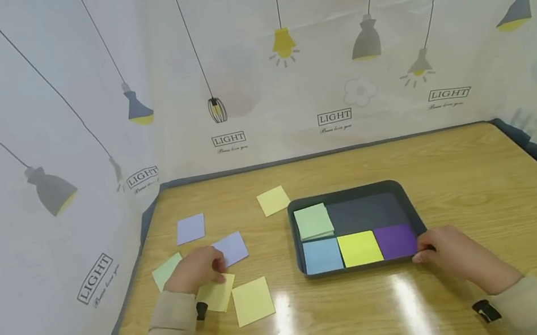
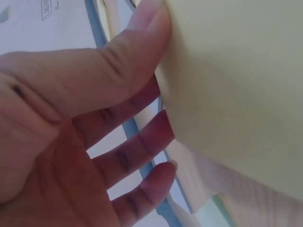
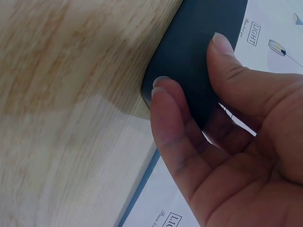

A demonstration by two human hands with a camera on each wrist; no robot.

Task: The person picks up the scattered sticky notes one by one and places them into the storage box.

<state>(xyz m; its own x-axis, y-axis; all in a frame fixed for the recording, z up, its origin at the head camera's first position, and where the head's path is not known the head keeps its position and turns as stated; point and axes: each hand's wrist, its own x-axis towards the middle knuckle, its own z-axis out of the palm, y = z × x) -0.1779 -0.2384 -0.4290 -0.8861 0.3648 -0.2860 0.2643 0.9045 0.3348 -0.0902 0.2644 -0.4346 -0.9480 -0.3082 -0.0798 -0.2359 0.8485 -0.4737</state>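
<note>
My left hand [image 1: 196, 271] pinches a pale yellow sticky note [image 1: 218, 293] at its edge. In the left wrist view the thumb lies on the near face of that note [image 2: 236, 94], with fingers behind its edge. My right hand [image 1: 445, 251] grips the near right corner of a dark tray [image 1: 367, 208]; the right wrist view shows thumb and fingers round the tray's corner [image 3: 189, 52]. Inside the tray lie light green notes [image 1: 314, 221] at the back left, and a blue note [image 1: 322, 255], a bright yellow note [image 1: 360, 248] and a purple note [image 1: 395, 241] along the front.
On the wooden table [image 1: 482, 183], left of the tray, lie a lavender note [image 1: 190, 228], another lavender note [image 1: 232, 248], a green note [image 1: 165, 270] partly behind my left hand, a yellow note [image 1: 253, 301] and a farther yellow note [image 1: 273, 200]. Lamp-printed sheeting [image 1: 256, 77] surrounds the table.
</note>
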